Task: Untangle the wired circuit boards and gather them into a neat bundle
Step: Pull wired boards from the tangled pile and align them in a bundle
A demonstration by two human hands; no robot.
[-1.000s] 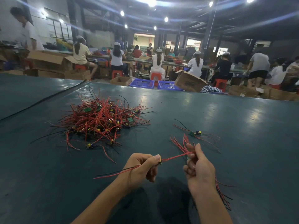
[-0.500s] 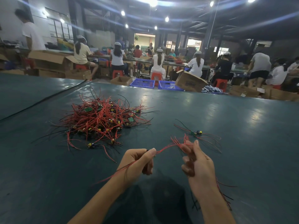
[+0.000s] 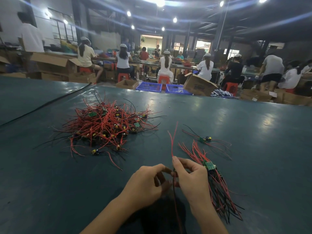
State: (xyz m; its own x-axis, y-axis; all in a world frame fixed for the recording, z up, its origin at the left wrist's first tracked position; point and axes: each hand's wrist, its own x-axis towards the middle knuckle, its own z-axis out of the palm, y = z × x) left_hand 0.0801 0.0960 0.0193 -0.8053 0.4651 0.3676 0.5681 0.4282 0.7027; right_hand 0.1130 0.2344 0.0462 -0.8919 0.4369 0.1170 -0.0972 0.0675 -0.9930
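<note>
A tangled pile of small circuit boards with red and black wires (image 3: pixel 108 125) lies on the dark green table (image 3: pixel 253 132), ahead and to the left. My right hand (image 3: pixel 190 178) pinches one wired board's leads (image 3: pixel 173 142), whose red ends stick upward while other wires hang below. It also holds a gathered bundle of boards (image 3: pixel 212 173) against its far side, wires trailing toward me. My left hand (image 3: pixel 148 183) sits close beside it, fingers curled toward the same wires. One single wired board (image 3: pixel 205 139) lies alone further ahead on the right.
A black cable (image 3: pixel 45 105) crosses the table at the far left. Beyond the table's far edge stand blue crates (image 3: pixel 149 86), cardboard boxes (image 3: pixel 198 85) and several seated people working at benches.
My hands have come together. The wired board that was stretched sideways between them now stands upright in my right hand's pinch, its red ends pointing up.
</note>
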